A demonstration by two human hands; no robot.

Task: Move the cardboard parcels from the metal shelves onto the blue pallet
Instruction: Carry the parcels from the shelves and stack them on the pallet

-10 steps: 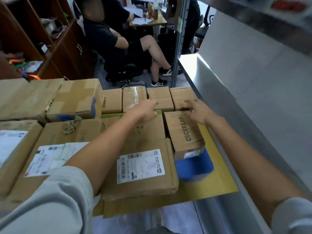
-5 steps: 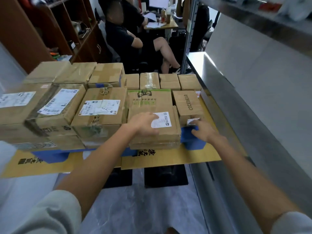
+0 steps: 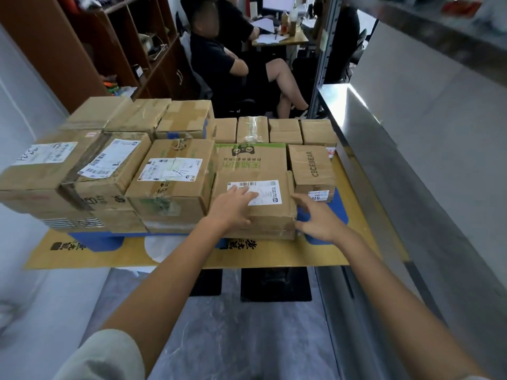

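Down on the blue pallet (image 3: pixel 96 241), my left hand (image 3: pixel 233 207) lies flat, fingers straight, on a low brown parcel (image 3: pixel 277 213) with a white barcode label and crumpled edges. My right hand (image 3: pixel 318 220) is open, fingers spread, just beside its right corner, holding nothing. A second ago both hands reached the far small boxes (image 3: pixel 285 131); they have drawn back.
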